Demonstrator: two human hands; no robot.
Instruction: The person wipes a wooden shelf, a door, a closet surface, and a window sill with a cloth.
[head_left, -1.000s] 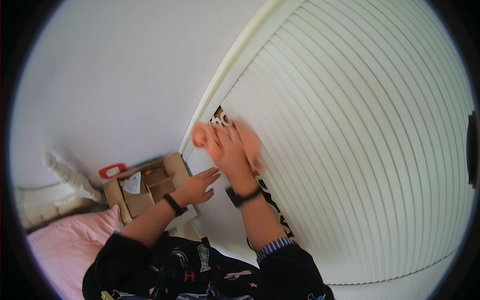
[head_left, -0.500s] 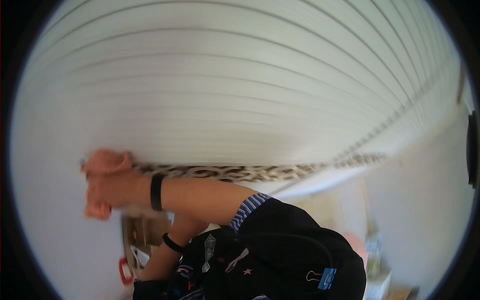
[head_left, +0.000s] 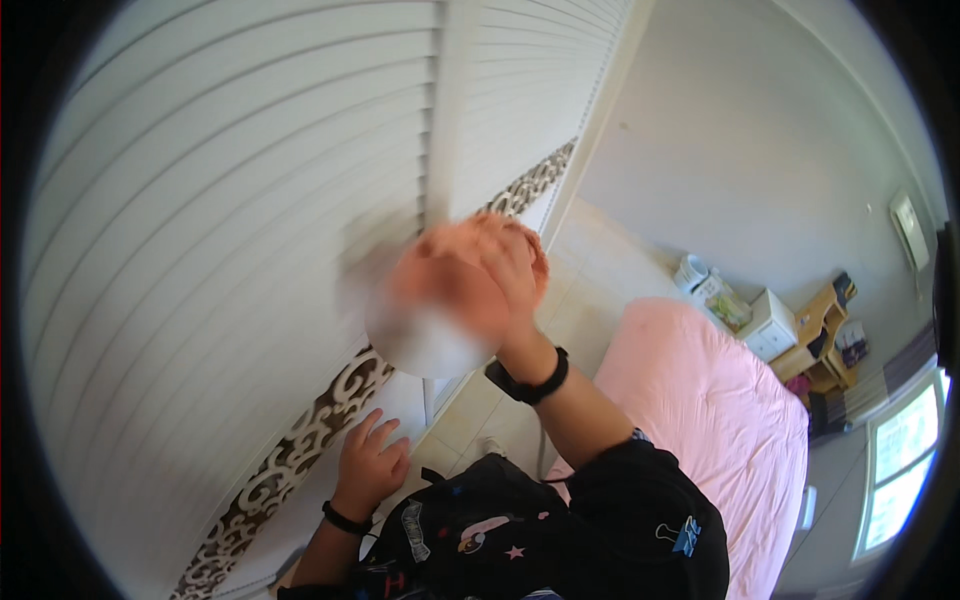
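Observation:
My right hand (head_left: 513, 268) is closed over a bunched orange cloth (head_left: 450, 260) in front of the white louvred door (head_left: 250, 190). Whether the cloth touches the slats I cannot tell. Just below the cloth is a smeared whitish patch that I cannot make out. Lower down and to the left, my left hand (head_left: 370, 462) is empty with its fingers apart, near the door's dark band with pale scrollwork (head_left: 285, 465). Each wrist wears a black band.
A second louvred panel (head_left: 535, 75) continues to the right. A bed with a pink cover (head_left: 690, 400) stands at my right, over a pale tiled floor (head_left: 590, 270). Beyond it are a white drawer cabinet (head_left: 768, 325), a wooden desk (head_left: 822, 330) and a window (head_left: 903, 440).
My right hand has moved with the orange cloth from the far left to the middle. My left hand, earlier hidden behind the right arm, now shows. The view has swung toward the bed.

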